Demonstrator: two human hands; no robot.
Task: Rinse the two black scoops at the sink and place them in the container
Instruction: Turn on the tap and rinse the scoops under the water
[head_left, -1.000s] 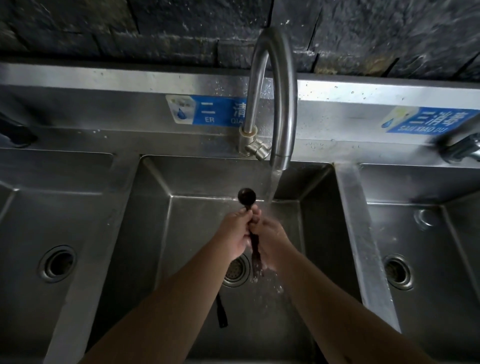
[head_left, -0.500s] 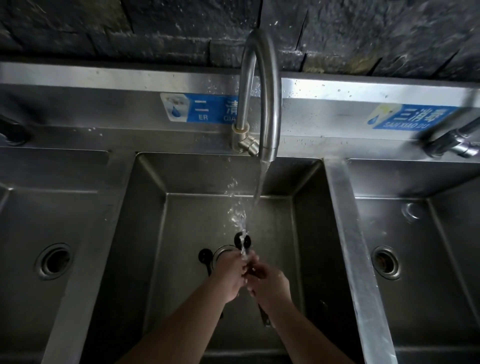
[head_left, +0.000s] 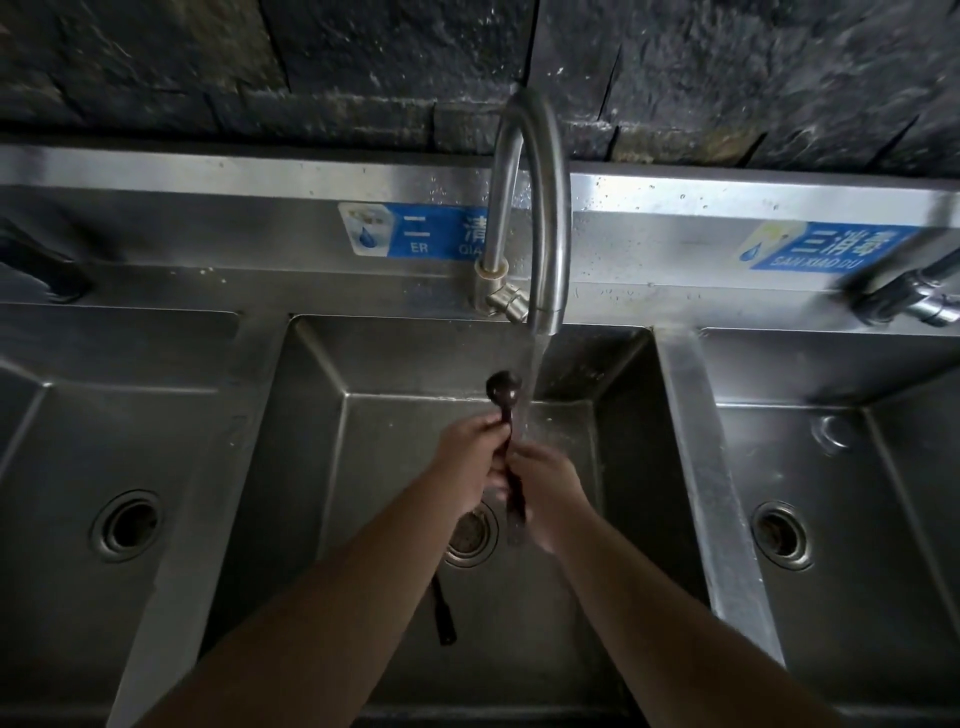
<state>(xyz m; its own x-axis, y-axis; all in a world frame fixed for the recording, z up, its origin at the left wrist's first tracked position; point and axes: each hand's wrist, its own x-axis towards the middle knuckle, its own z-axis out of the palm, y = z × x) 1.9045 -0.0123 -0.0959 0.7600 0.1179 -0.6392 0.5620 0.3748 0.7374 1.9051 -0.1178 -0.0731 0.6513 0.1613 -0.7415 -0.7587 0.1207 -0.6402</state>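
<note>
Over the middle basin (head_left: 311, 467) I hold a black scoop (head_left: 503, 387) upright, its round bowl up beside the water stream from the curved faucet (head_left: 545, 218). My left hand (head_left: 470, 457) grips the upper handle and my right hand (head_left: 550, 493) wraps the lower handle, where the water lands. A second black scoop (head_left: 442, 610) lies on the basin floor beneath my left forearm; only its handle shows. No container is in view.
A left basin with a drain (head_left: 124, 525) and a right basin with a drain (head_left: 782, 535) flank the middle one. Steel dividers (head_left: 711, 493) separate them. Another tap (head_left: 914, 301) juts out at the far right. Blue labels sit on the backsplash.
My hands have risen with the scoop from low in the basin to just under the spout. The scoop's bowl now stands left of the stream, and the splashing has stopped.
</note>
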